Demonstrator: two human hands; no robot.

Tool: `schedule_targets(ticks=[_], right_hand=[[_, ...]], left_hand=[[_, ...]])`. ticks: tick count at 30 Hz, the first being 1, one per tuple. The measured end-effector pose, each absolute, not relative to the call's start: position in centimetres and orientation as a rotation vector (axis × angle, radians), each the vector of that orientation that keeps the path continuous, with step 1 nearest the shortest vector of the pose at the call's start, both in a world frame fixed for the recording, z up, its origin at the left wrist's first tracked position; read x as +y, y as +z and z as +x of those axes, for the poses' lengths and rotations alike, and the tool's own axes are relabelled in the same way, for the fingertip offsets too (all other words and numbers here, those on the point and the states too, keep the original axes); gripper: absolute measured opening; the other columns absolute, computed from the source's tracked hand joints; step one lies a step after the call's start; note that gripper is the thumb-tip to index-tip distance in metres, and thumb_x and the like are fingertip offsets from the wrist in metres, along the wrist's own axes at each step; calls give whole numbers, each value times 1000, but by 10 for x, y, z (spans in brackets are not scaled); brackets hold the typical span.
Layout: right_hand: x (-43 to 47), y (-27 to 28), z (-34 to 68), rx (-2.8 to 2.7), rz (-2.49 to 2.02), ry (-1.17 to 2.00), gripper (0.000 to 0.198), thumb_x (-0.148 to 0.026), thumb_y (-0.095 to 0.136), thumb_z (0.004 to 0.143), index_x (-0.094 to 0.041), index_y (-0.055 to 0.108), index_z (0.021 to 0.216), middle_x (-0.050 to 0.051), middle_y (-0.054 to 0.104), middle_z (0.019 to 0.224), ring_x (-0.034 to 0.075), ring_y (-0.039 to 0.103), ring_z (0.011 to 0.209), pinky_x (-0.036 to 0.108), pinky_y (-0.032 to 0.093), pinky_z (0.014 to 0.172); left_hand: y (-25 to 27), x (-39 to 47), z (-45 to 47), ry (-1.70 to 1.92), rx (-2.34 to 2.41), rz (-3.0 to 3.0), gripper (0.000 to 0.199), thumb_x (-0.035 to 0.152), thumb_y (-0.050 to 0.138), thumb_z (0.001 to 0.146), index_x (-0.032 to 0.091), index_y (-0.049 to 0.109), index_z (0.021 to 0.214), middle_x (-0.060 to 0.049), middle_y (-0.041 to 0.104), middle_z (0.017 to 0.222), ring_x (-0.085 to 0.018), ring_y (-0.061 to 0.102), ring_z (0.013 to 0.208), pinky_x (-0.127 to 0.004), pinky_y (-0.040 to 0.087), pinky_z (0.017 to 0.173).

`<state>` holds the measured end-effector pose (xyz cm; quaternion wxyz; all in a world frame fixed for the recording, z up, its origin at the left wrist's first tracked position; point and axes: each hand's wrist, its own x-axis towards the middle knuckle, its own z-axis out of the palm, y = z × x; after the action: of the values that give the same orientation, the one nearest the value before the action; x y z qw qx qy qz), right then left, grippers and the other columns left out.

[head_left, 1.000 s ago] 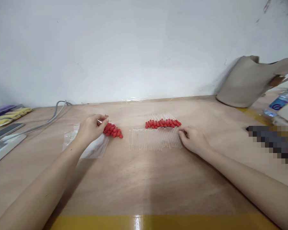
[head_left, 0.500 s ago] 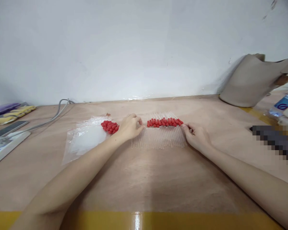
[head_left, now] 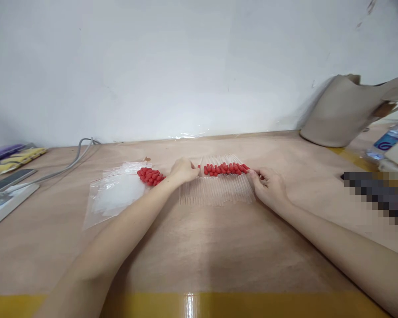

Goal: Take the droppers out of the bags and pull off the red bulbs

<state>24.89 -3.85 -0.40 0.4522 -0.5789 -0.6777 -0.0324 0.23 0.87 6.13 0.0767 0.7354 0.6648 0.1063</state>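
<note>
A row of red rubber bulbs (head_left: 226,168) lies across many thin clear tubes (head_left: 215,192), which look like glass droppers, on the brown table covering. My left hand (head_left: 183,170) is at the row's left end, thumb and index finger pinched on a small red bulb beside a clear tube. At the right end, my right hand (head_left: 267,181) has its thumb and index finger closed on the last red bulb; its grip is partly hidden. A loose heap of red bulbs (head_left: 150,176) sits left of my left wrist, partly behind the forearm.
White items in clear zip bags (head_left: 114,194) lie at the left. A grey cable (head_left: 63,170) runs to a white power strip (head_left: 15,205), near purple and yellow packets (head_left: 18,160). A beige container (head_left: 331,115), a water bottle (head_left: 389,140) and a blurred dark object (head_left: 378,194) are at the right.
My left fingers have closed, and a red bulb now shows at their tips. The right hand stays at the row's right end. The whole view has shifted slightly.
</note>
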Motion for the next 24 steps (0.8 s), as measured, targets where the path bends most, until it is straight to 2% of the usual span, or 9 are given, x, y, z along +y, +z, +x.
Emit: schedule_targets(ticks=[3, 5, 8, 13, 17, 24], right_hand=[[-39, -4, 248, -1685, -1291, -106, 26, -35, 46, 82, -17, 66, 86, 5, 58, 72, 17, 53, 68, 32, 43, 67], [-41, -3, 246, -1704, -1175, -129, 26, -32, 49, 82, -16, 64, 94, 8, 59, 83, 18, 55, 77, 33, 46, 71], [-49, 1, 240, -1785, -1051, -221, 32, -30, 52, 80, -16, 58, 108, 12, 58, 102, 21, 55, 95, 37, 46, 82], [-70, 11, 224, -2106, -807, -344, 47, -35, 55, 79, -19, 48, 123, 11, 55, 120, 24, 49, 113, 44, 36, 99], [-78, 14, 212, -2268, -702, -392, 44, -35, 53, 81, -18, 50, 122, 10, 56, 121, 25, 44, 119, 48, 28, 104], [-75, 8, 208, -2345, -699, -404, 29, -32, 50, 85, -18, 58, 109, 5, 62, 113, 23, 49, 115, 51, 20, 106]], left_hand=[[64, -10, -6, 501, 2076, 2387, 26, 32, 47, 77, 13, 64, 71, -12, 62, 86, -24, 57, 85, -34, 42, 73], [63, -28, -16, 669, 2013, 2662, 21, 28, 48, 77, 13, 62, 75, -11, 59, 89, -25, 54, 88, -37, 41, 78], [54, -56, -33, 824, 1727, 3011, 15, 24, 49, 76, 13, 60, 78, -10, 58, 86, -24, 53, 85, -37, 41, 77], [35, -88, -46, 992, 1307, 3100, 9, 19, 51, 75, 14, 57, 79, -8, 59, 84, -18, 51, 76, -33, 44, 69], [26, -93, -41, 1110, 1118, 3095, 9, 16, 53, 75, 15, 57, 83, -7, 60, 83, -16, 51, 72, -31, 45, 66], [19, -88, -34, 1234, 941, 3143, 12, 15, 55, 75, 17, 55, 86, -6, 62, 83, -16, 54, 72, -29, 44, 61]])
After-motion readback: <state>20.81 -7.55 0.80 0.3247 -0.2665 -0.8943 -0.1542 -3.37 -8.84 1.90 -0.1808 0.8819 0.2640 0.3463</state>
